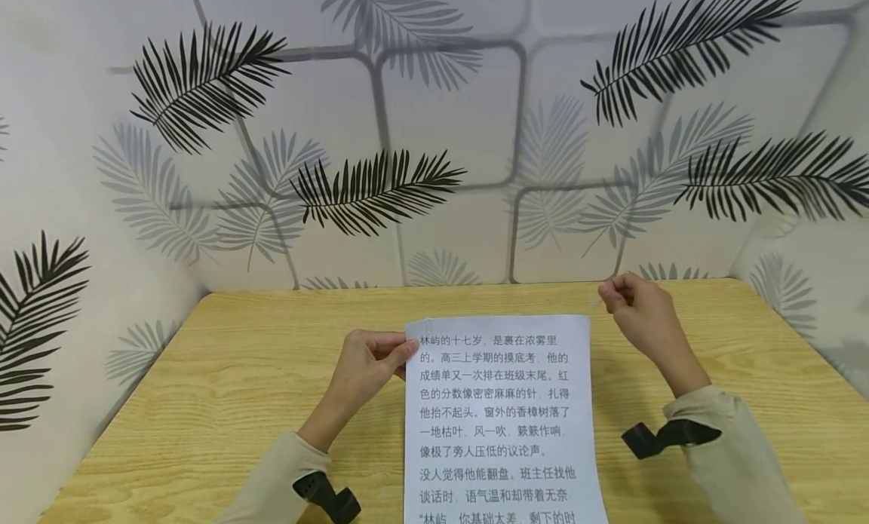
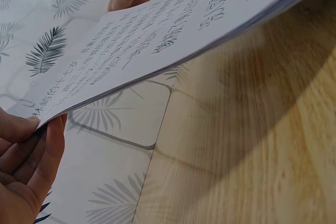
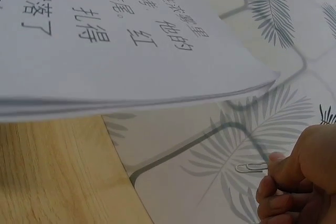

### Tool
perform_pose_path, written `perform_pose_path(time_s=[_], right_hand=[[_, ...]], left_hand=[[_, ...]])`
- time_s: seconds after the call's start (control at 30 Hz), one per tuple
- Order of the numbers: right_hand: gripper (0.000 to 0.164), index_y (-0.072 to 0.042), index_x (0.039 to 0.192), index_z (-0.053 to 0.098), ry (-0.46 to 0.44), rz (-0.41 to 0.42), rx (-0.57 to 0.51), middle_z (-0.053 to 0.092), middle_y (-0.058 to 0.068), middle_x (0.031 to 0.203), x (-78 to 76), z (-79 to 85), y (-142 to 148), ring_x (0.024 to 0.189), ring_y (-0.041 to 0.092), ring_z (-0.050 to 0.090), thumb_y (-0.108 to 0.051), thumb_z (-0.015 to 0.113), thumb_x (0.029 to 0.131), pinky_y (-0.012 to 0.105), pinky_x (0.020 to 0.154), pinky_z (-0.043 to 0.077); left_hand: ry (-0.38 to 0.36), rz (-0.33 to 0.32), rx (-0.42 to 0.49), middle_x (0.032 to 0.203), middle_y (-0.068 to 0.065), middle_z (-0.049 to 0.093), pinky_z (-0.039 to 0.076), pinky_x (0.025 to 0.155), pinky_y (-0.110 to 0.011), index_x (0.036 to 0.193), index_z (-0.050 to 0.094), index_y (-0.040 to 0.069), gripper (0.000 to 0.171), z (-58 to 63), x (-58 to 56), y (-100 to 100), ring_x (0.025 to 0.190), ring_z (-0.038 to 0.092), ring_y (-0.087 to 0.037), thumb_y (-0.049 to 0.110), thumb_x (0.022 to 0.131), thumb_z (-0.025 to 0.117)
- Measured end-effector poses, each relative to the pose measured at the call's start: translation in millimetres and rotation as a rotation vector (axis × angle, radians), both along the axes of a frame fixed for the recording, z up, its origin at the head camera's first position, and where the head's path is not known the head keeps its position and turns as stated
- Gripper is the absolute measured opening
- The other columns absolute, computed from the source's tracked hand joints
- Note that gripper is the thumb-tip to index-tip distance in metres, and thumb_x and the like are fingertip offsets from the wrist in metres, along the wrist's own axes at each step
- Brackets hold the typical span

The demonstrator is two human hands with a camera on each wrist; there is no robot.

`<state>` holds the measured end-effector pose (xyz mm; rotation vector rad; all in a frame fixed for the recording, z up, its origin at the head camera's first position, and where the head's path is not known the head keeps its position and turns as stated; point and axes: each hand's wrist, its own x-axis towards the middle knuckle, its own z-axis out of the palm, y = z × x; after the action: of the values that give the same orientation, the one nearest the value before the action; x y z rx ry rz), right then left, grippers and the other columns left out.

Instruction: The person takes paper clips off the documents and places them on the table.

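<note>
A stack of printed sheets (image 1: 502,426) stands tilted over the table, its top edge raised. My left hand (image 1: 372,362) pinches the stack near its upper left corner, thumb on the printed face and fingers behind. Close to that thumb, a paper clip (image 2: 26,103) sits on the sheets' top edge. My right hand (image 1: 641,313) is off the stack, up and to the right of its upper right corner. Between its thumb and fingers it pinches another paper clip (image 3: 252,168), whose looped end points toward the sheets. The lower part of the stack runs out of the head view.
Under the hands lies a wood-grain table (image 1: 271,388). A pale wall (image 1: 448,237) with dark and grey leaf prints rises at its back edge. Black straps with cameras (image 1: 668,437) sit on both sleeves.
</note>
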<state>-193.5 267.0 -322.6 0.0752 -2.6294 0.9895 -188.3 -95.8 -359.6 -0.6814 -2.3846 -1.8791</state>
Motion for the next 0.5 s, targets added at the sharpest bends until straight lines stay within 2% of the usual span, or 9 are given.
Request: perform_pose_path(time_s=[0.27, 0.5], right_hand=[[0.029, 0.005, 0.098, 0.059, -0.076, -0.009, 0.001, 0.063, 0.014, 0.083, -4.7, -9.1, 11, 0.069, 0.022, 0.053, -0.022, 0.047, 0.103, 0.031, 0.055, 0.043], [0.031, 0.006, 0.099, 0.06, -0.127, -0.038, 0.031, 0.063, 0.02, 0.091, -8.7, -18.7, 18, 0.076, 0.026, 0.054, -0.022, 0.048, 0.102, 0.031, 0.06, 0.043]], left_hand=[[-0.016, 0.001, 0.001, 0.081, -0.023, 0.071, 0.059, 0.06, -0.045, 0.102, 0.07, -0.011, 0.018, -1.5, -1.2, 2, 0.056, 0.068, -0.021, 0.001, 0.092, 0.062], [-0.022, 0.001, -0.002, 0.082, -0.022, 0.071, 0.059, 0.061, -0.042, 0.102, 0.071, -0.011, 0.017, -3.8, -1.0, 1, 0.057, 0.068, -0.021, 0.001, 0.092, 0.063]])
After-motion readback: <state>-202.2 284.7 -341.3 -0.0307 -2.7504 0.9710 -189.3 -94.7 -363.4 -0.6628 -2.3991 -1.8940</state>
